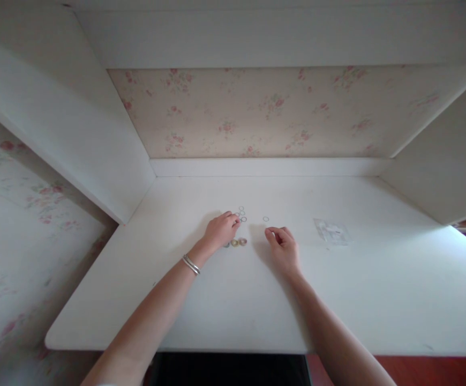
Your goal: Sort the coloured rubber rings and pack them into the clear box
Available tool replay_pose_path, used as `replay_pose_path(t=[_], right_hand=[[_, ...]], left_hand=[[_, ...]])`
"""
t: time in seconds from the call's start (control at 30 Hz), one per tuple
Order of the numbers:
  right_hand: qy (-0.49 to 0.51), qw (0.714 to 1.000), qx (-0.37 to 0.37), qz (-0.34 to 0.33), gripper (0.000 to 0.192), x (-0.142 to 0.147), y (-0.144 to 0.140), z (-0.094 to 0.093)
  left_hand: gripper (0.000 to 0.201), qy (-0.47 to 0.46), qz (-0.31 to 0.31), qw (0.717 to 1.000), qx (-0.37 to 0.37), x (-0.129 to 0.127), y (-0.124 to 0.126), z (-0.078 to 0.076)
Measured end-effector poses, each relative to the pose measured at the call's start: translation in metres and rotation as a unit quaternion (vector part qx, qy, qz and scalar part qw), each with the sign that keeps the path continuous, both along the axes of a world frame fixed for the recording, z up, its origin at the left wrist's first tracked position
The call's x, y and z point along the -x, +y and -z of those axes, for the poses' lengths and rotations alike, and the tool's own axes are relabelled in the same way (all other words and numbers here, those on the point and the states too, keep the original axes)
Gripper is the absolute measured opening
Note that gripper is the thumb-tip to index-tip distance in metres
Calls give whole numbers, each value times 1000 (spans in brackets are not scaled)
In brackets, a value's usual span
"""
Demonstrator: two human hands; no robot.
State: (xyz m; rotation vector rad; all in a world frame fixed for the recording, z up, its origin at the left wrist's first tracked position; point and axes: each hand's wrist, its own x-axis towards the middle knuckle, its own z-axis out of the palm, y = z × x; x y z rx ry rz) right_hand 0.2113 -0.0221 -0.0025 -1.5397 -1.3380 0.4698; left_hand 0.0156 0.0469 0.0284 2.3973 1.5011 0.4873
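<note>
Several small thin rings (pixel 241 213) lie on the white desk (pixel 233 300), with one ring (pixel 265 219) apart to the right. Three thicker coloured rings (pixel 238 242) sit in a short row just below them. My left hand (pixel 220 230) rests on the desk with its fingertips at the cluster of thin rings; whether it pinches one is hidden. My right hand (pixel 283 247) rests beside it, fingers curled with thumb and forefinger together below the lone ring; anything between them is too small to see. A silver bangle (pixel 191 264) is on my left wrist.
A small clear plastic bag (pixel 331 231) lies flat to the right of my hands. White side panels (pixel 96 155) and a flowered back wall (pixel 265 112) enclose the desk, with a shelf overhead. The desk's front edge (pixel 177 348) is near me.
</note>
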Motion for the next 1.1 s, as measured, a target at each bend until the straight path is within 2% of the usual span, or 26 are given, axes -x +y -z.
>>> replay_pose_path(t=[0.1,0.2,0.43,0.6,0.77,0.9,1.1], right_hand=[[-4,1000,-10,-5,30,0,-1,0],[-9,1000,-18,-16,30,0,-2,1],[-5,999,-18,-29,29,1,-2,-1],[-2,999,-17,-39,30,1,-2,-1],[-11,999,-16,-37,29,1,0,2],[-15,999,-7,-29,31,-1,1,4],[-16,999,-7,-28,31,-1,1,3]], left_hand=[[22,63,4,998,-7,-7,8,2],[24,88,12,996,-15,-10,12,6],[18,42,5,999,4,0,10,9],[17,-66,4,998,-18,26,-13,9],[19,-117,13,993,-32,45,-45,14],[18,-108,14,993,-32,49,-58,17],[21,-45,26,998,-29,46,-63,20]])
